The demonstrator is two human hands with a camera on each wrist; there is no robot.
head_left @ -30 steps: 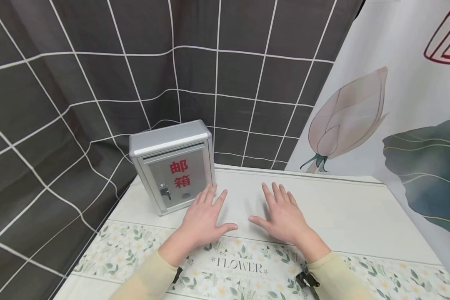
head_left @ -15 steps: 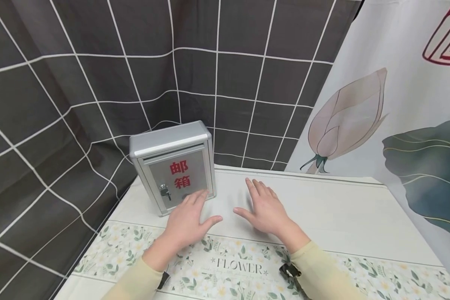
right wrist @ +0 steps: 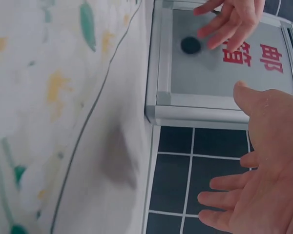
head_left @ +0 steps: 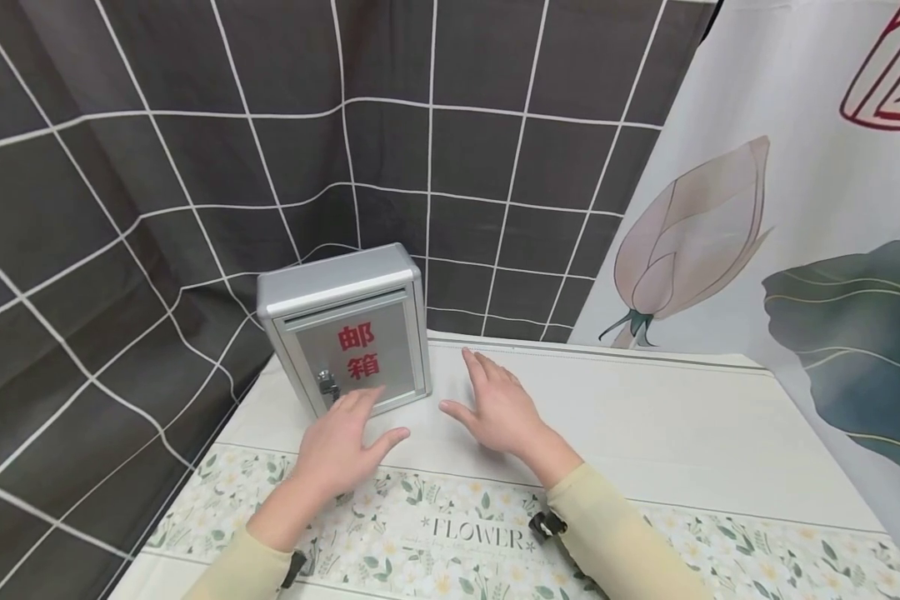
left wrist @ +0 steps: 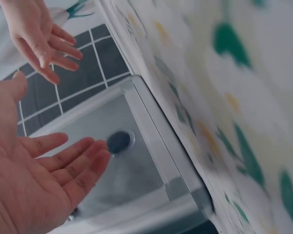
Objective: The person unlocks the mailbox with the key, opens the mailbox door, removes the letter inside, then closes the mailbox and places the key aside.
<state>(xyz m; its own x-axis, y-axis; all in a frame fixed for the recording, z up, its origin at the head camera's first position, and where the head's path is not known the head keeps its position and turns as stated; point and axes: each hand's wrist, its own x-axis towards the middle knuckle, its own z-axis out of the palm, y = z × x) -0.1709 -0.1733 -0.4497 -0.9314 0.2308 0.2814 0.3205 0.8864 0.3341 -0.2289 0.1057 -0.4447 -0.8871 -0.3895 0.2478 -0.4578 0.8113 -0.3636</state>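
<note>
A silver metal mailbox [head_left: 392, 333] with red characters stands upright toward the back left of the table. Low on the left of its door is a lock with a key [head_left: 327, 383]. My left hand [head_left: 337, 446] hovers before the door, fingers extended, its fingertips overlapping the lower edge. To the right of the mailbox, my right hand [head_left: 502, 412] is held over the table with fingers extended and thumb apart. Both hands hold nothing. In the left wrist view a dark round spot [left wrist: 119, 142] on the door shows just beyond the left fingertips.
The white table [head_left: 645, 425] has a floral band reading FLOWER across its front. Dark grid-patterned curtain [head_left: 495, 192] hangs behind and to the left of the mailbox. A white curtain [head_left: 720, 317] with a printed lotus bud hangs at the right.
Both hands have moved left; the left one now passes in front of the mailbox's lower door, and the right one has come nearer the mailbox's right side. The mailbox has stayed put.
</note>
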